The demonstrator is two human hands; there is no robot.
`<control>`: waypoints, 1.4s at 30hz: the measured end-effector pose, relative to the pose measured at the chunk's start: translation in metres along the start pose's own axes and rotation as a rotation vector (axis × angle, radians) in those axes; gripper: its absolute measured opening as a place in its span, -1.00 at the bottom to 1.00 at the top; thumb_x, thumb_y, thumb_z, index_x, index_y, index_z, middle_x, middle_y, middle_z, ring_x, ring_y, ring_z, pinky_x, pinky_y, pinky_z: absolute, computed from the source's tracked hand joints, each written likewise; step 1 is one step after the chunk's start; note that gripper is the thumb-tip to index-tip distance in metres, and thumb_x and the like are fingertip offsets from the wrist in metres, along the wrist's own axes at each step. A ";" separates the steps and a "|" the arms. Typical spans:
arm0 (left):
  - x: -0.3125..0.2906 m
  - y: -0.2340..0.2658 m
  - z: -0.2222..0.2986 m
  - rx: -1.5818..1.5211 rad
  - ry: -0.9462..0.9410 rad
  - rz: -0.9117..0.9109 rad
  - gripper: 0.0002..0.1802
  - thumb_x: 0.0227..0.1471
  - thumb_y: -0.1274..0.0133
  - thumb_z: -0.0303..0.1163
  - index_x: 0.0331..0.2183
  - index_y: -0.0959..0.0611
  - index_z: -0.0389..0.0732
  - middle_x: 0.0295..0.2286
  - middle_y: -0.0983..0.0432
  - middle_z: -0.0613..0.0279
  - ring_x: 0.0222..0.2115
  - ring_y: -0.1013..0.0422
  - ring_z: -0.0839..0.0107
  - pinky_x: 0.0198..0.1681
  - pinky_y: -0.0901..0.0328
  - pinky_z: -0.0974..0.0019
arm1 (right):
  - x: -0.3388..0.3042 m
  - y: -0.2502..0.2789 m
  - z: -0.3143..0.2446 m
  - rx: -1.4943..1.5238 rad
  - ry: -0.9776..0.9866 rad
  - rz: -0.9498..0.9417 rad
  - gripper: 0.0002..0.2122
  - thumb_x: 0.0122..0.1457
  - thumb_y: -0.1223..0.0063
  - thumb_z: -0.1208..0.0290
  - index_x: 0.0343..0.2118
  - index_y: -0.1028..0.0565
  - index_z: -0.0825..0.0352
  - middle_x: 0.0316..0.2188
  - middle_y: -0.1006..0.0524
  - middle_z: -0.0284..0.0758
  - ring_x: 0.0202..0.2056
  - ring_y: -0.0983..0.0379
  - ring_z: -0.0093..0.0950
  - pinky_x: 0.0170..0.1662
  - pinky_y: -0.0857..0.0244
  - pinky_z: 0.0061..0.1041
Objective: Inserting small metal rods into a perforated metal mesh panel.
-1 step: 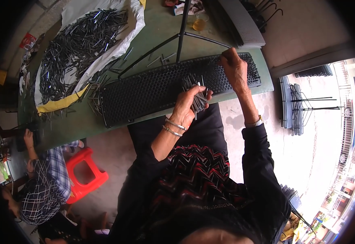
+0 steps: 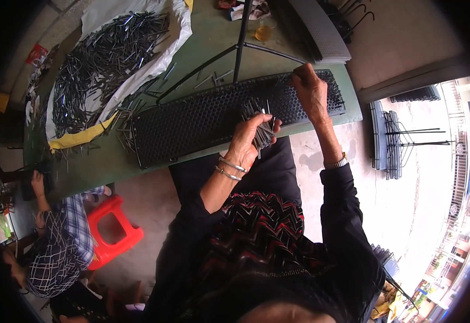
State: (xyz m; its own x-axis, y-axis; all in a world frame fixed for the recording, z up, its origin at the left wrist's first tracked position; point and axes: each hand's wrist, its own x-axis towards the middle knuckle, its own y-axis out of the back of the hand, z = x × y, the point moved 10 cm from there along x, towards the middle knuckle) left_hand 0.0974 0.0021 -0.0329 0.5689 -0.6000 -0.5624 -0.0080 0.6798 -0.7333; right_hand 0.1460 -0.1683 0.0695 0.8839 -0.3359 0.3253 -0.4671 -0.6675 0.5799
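Note:
A bundle of short, thin dark rods (image 2: 263, 138) is gripped in my left hand (image 2: 241, 141), held over the near edge of a long black perforated panel (image 2: 186, 121). The panel lies on a green table (image 2: 92, 175). Its round holes run in rows, and small pins stand up at its right end. My right hand (image 2: 312, 92) is closed in a pinch just above the right part of the panel. Whatever its fingertips hold, if anything, is hidden. Beyond the panel, a black metal stand with splayed legs (image 2: 239, 56) reaches down to the panel's far edge.
A white sack (image 2: 178, 46) heaped with similar rods (image 2: 105, 64) lies open at left; loose rods are scattered beside it. A cup of amber liquid (image 2: 264, 33) and grey perforated panels (image 2: 326, 40) stand at the far right. A red stool (image 2: 132, 234) and another person (image 2: 57, 253) are at lower left.

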 end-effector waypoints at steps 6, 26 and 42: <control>0.001 0.002 0.000 0.004 -0.001 0.003 -0.86 -0.10 -0.15 -0.43 -0.43 -0.54 -0.23 -0.47 -0.56 0.14 -0.50 -0.50 0.39 -0.55 -0.37 0.41 | -0.002 0.000 -0.005 -0.017 0.043 0.021 -0.93 0.13 0.01 0.57 -0.33 -0.40 0.40 -0.49 -0.56 -0.25 -0.40 -0.56 -0.53 -0.35 -0.38 -0.60; 0.004 0.003 0.000 0.014 -0.013 -0.010 -0.85 -0.10 -0.15 -0.43 -0.42 -0.54 -0.24 -0.47 -0.56 0.12 -0.50 -0.51 0.37 -0.54 -0.38 0.39 | -0.005 -0.006 -0.014 -0.269 0.183 0.034 -0.93 0.06 -0.05 0.49 -0.37 -0.46 0.28 -0.54 -0.46 -0.24 -0.50 -0.46 -0.32 -0.42 -0.30 -0.44; 0.005 -0.001 -0.003 -0.004 -0.005 -0.037 -0.85 -0.09 -0.15 -0.41 -0.41 -0.56 -0.24 -0.46 -0.57 0.14 -0.48 -0.50 0.39 -0.51 -0.37 0.40 | -0.017 -0.014 -0.014 -0.582 0.138 0.088 -0.88 0.10 -0.05 0.37 -0.32 -0.53 0.22 -0.43 -0.48 -0.22 -0.40 -0.46 -0.21 -0.38 -0.33 -0.36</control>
State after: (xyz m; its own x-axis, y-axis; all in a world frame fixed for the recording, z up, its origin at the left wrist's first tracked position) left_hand 0.0981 -0.0026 -0.0359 0.5728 -0.6229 -0.5328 0.0098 0.6552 -0.7554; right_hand 0.1371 -0.1438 0.0668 0.8487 -0.2582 0.4615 -0.5079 -0.1546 0.8474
